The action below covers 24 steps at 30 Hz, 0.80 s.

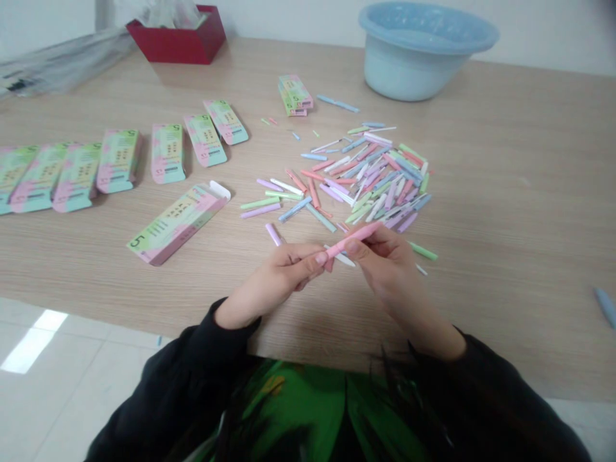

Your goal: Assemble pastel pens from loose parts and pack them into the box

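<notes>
Between my two hands a pink pen point(353, 239) is held at a slant. My left hand point(298, 266) pinches its lower left end, while the thumb and fingers of my right hand point(382, 253) are closed round its upper right part. Just beyond them spreads a heap of pen parts point(375, 173) in pink, green, blue, purple and white. A white pen part point(344, 258) lies beneath the held pen, and a purple one point(273, 234) lies by my left hand. To the left an opened pen box point(180, 221) rests with its white end flap out.
A row of pen boxes point(118, 160) lines the left side of the table point(505, 224). More boxes point(295, 95) are stacked farther back. A blue basin point(409, 64) and a red box point(180, 45) stand at the wall, with plastic bags point(72, 61) at the far left.
</notes>
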{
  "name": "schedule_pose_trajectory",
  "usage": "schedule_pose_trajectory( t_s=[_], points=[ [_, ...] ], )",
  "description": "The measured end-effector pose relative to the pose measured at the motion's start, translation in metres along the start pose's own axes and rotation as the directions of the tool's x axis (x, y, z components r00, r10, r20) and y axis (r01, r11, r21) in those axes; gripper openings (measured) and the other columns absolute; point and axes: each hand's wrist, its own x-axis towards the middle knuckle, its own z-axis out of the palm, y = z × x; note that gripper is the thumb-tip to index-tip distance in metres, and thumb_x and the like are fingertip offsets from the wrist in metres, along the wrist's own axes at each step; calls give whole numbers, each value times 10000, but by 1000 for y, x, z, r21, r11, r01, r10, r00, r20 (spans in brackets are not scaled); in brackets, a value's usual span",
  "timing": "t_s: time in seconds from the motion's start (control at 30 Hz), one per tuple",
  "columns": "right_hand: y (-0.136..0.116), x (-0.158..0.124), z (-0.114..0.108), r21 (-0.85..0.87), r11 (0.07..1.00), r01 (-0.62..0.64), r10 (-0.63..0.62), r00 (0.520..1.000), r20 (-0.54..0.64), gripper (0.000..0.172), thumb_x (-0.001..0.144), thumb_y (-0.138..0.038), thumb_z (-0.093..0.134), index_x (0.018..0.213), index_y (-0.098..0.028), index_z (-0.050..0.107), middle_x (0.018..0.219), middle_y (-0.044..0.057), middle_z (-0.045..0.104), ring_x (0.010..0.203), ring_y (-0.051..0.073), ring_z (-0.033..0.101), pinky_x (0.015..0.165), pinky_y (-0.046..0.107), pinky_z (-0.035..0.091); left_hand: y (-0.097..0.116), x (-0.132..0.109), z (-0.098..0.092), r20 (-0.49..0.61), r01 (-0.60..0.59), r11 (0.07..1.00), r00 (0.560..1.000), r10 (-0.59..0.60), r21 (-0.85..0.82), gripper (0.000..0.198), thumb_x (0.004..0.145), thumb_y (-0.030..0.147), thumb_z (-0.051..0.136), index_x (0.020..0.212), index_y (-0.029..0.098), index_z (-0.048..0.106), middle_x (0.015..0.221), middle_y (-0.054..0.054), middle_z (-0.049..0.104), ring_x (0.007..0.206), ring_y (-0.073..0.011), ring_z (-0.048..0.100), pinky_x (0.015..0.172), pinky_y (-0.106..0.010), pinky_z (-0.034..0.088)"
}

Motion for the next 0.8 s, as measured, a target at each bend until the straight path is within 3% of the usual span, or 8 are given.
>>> schedule_pose_trajectory(
  t_s=[0.13, 0.2, 0.3, 0.4, 0.5, 0.6, 0.7, 0.8],
  points=[
    [7, 0, -3, -14, 999, -28, 27, 995, -93, 163, 844, -406, 801, 831, -258, 733, 793, -23, 722, 770, 160, 647, 754, 318, 522, 1, 2, 17, -247, -180, 924, 930, 271, 336, 193, 949, 298, 630, 837, 172, 724, 746, -13, 619, 707, -152, 526, 655, -275, 386],
    [6, 0, -3, -25, 1000, -17, 15, 996, -88, 172, 847, -414, 796, 821, -259, 729, 789, -23, 725, 770, 162, 654, 759, 323, 527, 0, 2, 20, -295, -175, 925, 914, 280, 337, 178, 937, 310, 650, 857, 171, 729, 724, -7, 605, 670, -145, 507, 628, -273, 377],
    [0, 1, -1, -18, 1000, 25, -26, 999, -34, 178, 856, -398, 794, 783, -258, 711, 718, -37, 699, 704, 151, 644, 710, 311, 524, -2, 2, 14, -144, -41, 996, 988, 51, 76, 355, 971, 454, 581, 800, 163, 692, 612, 26, 503, 526, -110, 386, 506, -258, 291],
    [-4, 1, 1, -15, 1000, 14, -14, 1000, 9, 195, 860, -412, 787, 770, -258, 707, 666, -45, 663, 640, 143, 613, 665, 309, 520, -4, 2, 6, 20, 59, 993, 998, -57, -99, 434, 993, 514, 509, 819, 160, 689, 592, 42, 452, 487, -95, 318, 462, -250, 226],
    [-3, 0, 1, -53, 998, 24, -26, 999, -29, 188, 848, -418, 793, 786, -257, 719, 735, -24, 700, 708, 162, 641, 724, 332, 539, -6, 3, 8, -112, -46, 997, 992, 52, 55, 321, 968, 432, 598, 826, 165, 706, 615, 33, 494, 565, -114, 418, 526, -243, 318],
    [1, -2, 1, -71, 997, 21, -28, 995, -99, 157, 855, -391, 784, 808, -254, 724, 782, -13, 723, 767, 174, 657, 761, 332, 536, -9, 4, 19, -235, -157, 945, 945, 228, 286, 231, 982, 338, 590, 952, 170, 746, 812, -35, 693, 778, -183, 605, 714, -288, 470],
    [0, -3, 1, -122, 993, 0, -15, 993, -119, 122, 859, -345, 781, 800, -251, 730, 762, -13, 717, 762, 171, 648, 748, 313, 523, -9, 2, 22, -160, -219, 882, 938, 309, 417, 262, 1023, 303, 531, 1110, 177, 744, 1016, -86, 754, 946, -220, 675, 864, -339, 526],
    [-9, -4, 0, -192, 981, 38, -67, 987, -144, 117, 837, -332, 802, 776, -257, 738, 736, -7, 706, 734, 178, 644, 711, 314, 520, -3, -9, -3, -92, -237, 759, 927, 363, 606, 382, 1044, 367, 499, 1371, 207, 613, 1338, -135, 671, 1231, -262, 616, 1084, -433, 471]
  ],
)
